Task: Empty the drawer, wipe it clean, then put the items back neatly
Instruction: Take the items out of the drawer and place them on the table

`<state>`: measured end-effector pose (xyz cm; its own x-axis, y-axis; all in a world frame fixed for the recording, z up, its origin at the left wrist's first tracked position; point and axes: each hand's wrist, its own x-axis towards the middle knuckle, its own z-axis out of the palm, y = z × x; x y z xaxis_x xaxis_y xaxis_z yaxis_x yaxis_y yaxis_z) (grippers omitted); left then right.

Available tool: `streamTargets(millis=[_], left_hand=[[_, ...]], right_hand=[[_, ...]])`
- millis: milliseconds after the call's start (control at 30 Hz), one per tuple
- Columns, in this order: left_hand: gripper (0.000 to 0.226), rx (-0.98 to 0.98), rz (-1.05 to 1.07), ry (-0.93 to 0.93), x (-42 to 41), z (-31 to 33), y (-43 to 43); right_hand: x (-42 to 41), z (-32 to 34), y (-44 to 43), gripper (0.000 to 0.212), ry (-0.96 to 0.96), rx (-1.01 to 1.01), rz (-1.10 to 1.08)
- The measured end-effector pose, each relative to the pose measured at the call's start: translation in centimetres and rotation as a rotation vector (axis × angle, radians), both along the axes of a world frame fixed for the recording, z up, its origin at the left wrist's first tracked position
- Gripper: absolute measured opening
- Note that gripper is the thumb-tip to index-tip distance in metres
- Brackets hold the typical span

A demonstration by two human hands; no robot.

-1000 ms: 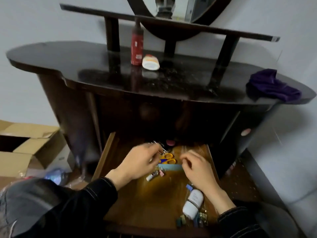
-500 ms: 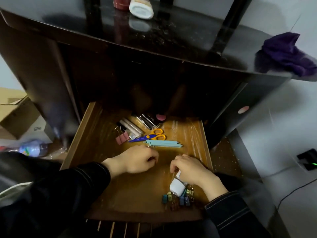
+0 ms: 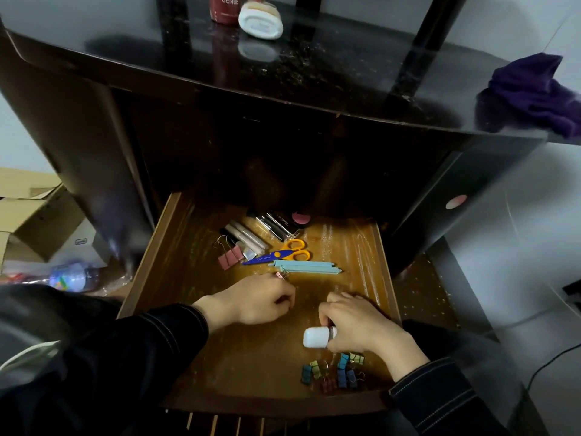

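The open drawer (image 3: 176,262) holds scissors (image 3: 279,253), a pale blue clip bar (image 3: 306,267) and pink binder clip (image 3: 230,257) toward its back edge, small clips (image 3: 336,371) (mixed colours) at the front right corner. The right hand (image 3: 358,325) grips a white bottle (image 3: 317,337); the left hand (image 3: 261,302) is curled closed, contents hidden.

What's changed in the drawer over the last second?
Both hands drew back from the scissors toward the front. The right hand now grips the white bottle; the left hand is closed by a small pink clip. Other items stayed put.
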<state>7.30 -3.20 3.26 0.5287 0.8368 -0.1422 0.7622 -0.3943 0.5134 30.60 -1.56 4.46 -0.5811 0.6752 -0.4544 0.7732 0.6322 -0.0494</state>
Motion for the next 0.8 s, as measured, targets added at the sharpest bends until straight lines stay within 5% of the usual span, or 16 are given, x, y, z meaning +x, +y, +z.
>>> streamTargets(millis=[167,367,533,700,800], left_hand=[[0.029,-0.026,0.073,0.001,0.0,0.1,0.2],[0.057,-0.136,0.168,-0.241,0.9,0.5,0.3],[0.022,-0.310,0.250,-0.628,1.3,1.3,0.1],[0.029,-0.325,0.434,-0.698,1.0,1.4,0.8],[0.020,-0.512,0.668,-0.862,0.9,1.7,1.2]], right_hand=[[0.0,0.4,0.2,0.034,0.286,-0.004,-0.225],[-0.3,0.9,0.6,0.037,0.557,-0.014,-0.445],[-0.9,1.4,0.3,0.031,0.737,-0.188,-0.463],[-0.9,1.6,0.4,0.019,0.794,-0.175,-0.493],[-0.8,1.4,0.4,0.017,0.823,-0.140,-0.512]])
